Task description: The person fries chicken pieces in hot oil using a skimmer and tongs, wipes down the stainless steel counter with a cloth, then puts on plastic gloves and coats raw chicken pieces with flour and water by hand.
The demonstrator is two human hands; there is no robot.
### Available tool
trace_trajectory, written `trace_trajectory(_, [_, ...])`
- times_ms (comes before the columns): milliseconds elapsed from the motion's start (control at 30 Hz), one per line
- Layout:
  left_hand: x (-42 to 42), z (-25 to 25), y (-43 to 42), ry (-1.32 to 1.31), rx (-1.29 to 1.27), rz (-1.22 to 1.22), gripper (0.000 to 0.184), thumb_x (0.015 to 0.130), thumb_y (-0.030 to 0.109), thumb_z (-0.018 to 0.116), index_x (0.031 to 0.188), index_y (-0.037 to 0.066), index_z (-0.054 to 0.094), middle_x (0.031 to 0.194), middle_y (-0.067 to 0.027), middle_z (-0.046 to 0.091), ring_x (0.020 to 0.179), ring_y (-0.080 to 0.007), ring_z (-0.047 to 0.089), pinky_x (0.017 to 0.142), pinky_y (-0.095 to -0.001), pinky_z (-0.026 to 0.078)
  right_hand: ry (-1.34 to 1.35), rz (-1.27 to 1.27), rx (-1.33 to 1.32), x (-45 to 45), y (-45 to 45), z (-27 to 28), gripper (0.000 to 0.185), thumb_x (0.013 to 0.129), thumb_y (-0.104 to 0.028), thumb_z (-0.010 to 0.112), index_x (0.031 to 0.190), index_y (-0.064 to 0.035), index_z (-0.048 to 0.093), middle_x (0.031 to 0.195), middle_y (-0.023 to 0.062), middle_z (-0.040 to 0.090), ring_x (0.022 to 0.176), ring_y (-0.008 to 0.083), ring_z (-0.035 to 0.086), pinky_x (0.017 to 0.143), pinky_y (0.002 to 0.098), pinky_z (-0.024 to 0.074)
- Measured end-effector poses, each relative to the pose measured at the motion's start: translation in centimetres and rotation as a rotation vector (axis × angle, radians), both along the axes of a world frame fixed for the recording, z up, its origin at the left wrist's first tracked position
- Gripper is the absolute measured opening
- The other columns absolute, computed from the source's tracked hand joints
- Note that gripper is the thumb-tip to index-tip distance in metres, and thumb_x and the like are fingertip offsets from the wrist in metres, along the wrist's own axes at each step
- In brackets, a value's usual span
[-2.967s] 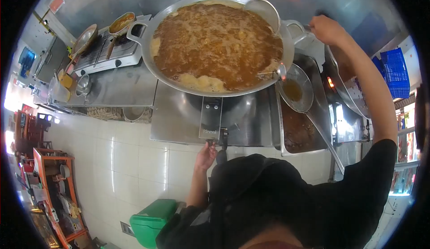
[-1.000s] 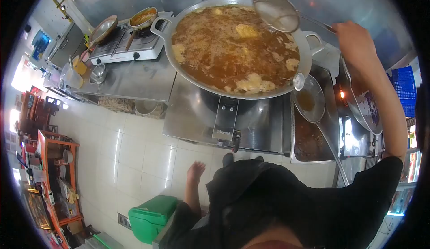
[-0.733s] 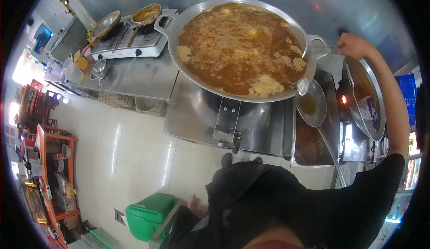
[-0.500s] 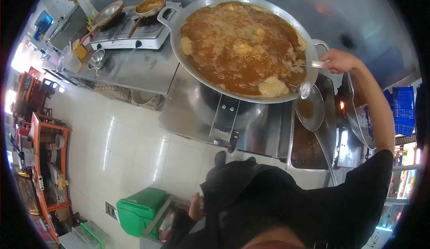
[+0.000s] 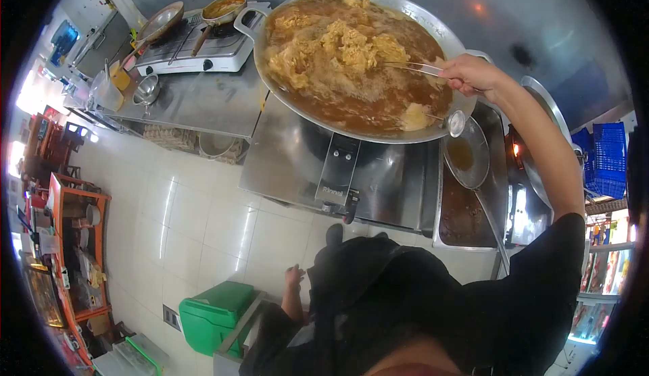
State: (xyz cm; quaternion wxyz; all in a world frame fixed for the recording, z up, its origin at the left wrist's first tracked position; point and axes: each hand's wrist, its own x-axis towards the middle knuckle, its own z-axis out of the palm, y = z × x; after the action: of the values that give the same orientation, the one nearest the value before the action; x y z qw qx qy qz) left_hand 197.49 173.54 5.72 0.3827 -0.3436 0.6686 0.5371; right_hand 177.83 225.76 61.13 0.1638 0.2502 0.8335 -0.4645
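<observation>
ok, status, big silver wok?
Right hand grips slim metal handle; left hand low, empty. Golden crinkled clumps in bubbling brown oil. Watch round silver dial at edge of wok.

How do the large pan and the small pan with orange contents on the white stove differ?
The large pan is far wider than the small pan. The large pan has loop handles, the small pan a long straight one. Both have rounded rims and contain something.

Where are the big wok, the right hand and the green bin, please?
Big wok (image 5: 441,30): head view, bare inner wall at upper right.
Right hand (image 5: 471,74): head view, middle of the hand.
Green bin (image 5: 218,300): head view, on the lid.
</observation>
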Motion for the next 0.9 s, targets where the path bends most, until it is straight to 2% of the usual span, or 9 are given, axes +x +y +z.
trace_trajectory(100, [2.1, -4.0, -1.5, -0.047, 0.085, 0.168, 0.039, 0.087, 0.024, 0.055, 0.112, -0.005, 0.049, 0.089, -0.0153, 0.061, 0.075, -0.0254, 0.063, 0.057, -0.035, 0.048, 0.0, -0.013, 0.0, 1.5, 1.4, 0.3, 0.024, 0.088, -0.014, 0.055, 0.106, 0.0006, 0.059, 0.057, -0.0057, 0.044, 0.043, -0.0007, 0.035, 0.035, 0.0142, 0.0248])
trace_trajectory(233, [5.4, -10.7, -1.9, -0.11, 0.05, 0.16, 0.04, 0.087, 0.025, 0.055, 0.113, -0.004, 0.048, 0.089, -0.0165, 0.06, 0.075, -0.027, 0.063, 0.058, -0.0344, 0.048, -0.026, 0.002, 0.043, 2.9, 3.1, 0.9, 0.024, 0.088, -0.015, 0.055, 0.106, 0.0001, 0.059, 0.058, -0.006, 0.044, 0.044, -0.001, 0.035, 0.035, 0.0141, 0.0245])
trace_trajectory(300, [8.4, -13.4, -2.8, -0.153, 0.139, 0.377, 0.032, 0.086, 0.024, 0.056, 0.106, -0.001, 0.053, 0.084, -0.0147, 0.06, 0.073, -0.027, 0.062, 0.057, -0.0356, 0.047, -0.014, -0.038, 0.046, 3.4, 3.3, 1.3, 0.023, 0.088, -0.015, 0.055, 0.105, -0.0006, 0.059, 0.058, -0.0058, 0.044, 0.043, -0.0013, 0.035, 0.034, 0.0147, 0.0235])
trace_trajectory(367, [12.7, -13.2, -3.6, -0.156, 0.126, 0.393, 0.03, 0.086, 0.024, 0.056, 0.103, -0.001, 0.054, 0.083, -0.0144, 0.06, 0.072, -0.0267, 0.062, 0.057, -0.0356, 0.047, 0.003, -0.089, 0.065, 3.7, 2.5, 2.0, 0.021, 0.088, -0.016, 0.054, 0.103, -0.0013, 0.06, 0.056, -0.0065, 0.044, 0.04, -0.0013, 0.033, 0.033, 0.015, 0.0226])
trace_trajectory(500, [18.0, -11.7, -3.6, -0.175, 0.11, 0.398, 0.027, 0.085, 0.023, 0.056, 0.099, 0.0, 0.055, 0.082, -0.0139, 0.06, 0.071, -0.0262, 0.061, 0.056, -0.0357, 0.047, -0.047, 0.029, 0.109, 3.9, 3.8, 3.5, 0.023, 0.088, -0.019, 0.054, 0.102, -0.0024, 0.061, 0.054, -0.0065, 0.044, 0.037, -0.0012, 0.032, 0.033, 0.016, 0.0229])
trace_trajectory(767, [21.7, -10.8, -4.7, -0.179, 0.111, 0.423, 0.021, 0.084, 0.02, 0.056, 0.091, 0.001, 0.057, 0.079, -0.0128, 0.059, 0.068, -0.0251, 0.06, 0.055, -0.0359, 0.047, -0.073, 0.111, 0.209, 2.5, 4.9, 5.6, 0.018, 0.086, -0.018, 0.053, 0.091, -0.0034, 0.063, 0.05, -0.0069, 0.042, 0.035, -0.0002, 0.031, 0.032, 0.0173, 0.0216])
trace_trajectory(833, [21.1, -11.1, -4.9, -0.175, 0.122, 0.415, 0.02, 0.084, 0.02, 0.056, 0.089, 0.001, 0.057, 0.079, -0.0126, 0.059, 0.068, -0.0248, 0.059, 0.055, -0.0359, 0.047, -0.074, 0.174, 0.403, 1.8, 4.2, 6.3, 0.017, 0.085, -0.017, 0.053, 0.088, -0.003, 0.063, 0.05, -0.0051, 0.044, 0.037, 0.0029, 0.036, 0.035, 0.0202, 0.0262])
trace_trajectory(867, [20.5, -11.0, -5.2, -0.173, 0.123, 0.404, 0.019, 0.083, 0.02, 0.056, 0.088, 0.001, 0.058, 0.078, -0.0124, 0.059, 0.068, -0.0246, 0.059, 0.055, -0.036, 0.047, -0.066, 0.158, 0.409, 1.3, 4.1, 6.6, 0.017, 0.085, -0.017, 0.053, 0.088, -0.003, 0.063, 0.05, -0.0051, 0.044, 0.037, 0.0029, 0.036, 0.035, 0.0202, 0.0262])
trace_trajectory(900, [19.9, -11.1, -5.7, -0.17, 0.128, 0.394, 0.019, 0.083, 0.019, 0.056, 0.087, 0.001, 0.058, 0.078, -0.0123, 0.059, 0.067, -0.0245, 0.059, 0.055, -0.036, 0.047, -0.079, 0.292, 0.528, 0.8, 4.1, 6.9, 0.02, 0.085, -0.019, 0.056, 0.093, -0.0021, 0.062, 0.053, -0.0039, 0.045, 0.042, 0.0038, 0.04, 0.038, 0.021, 0.031])
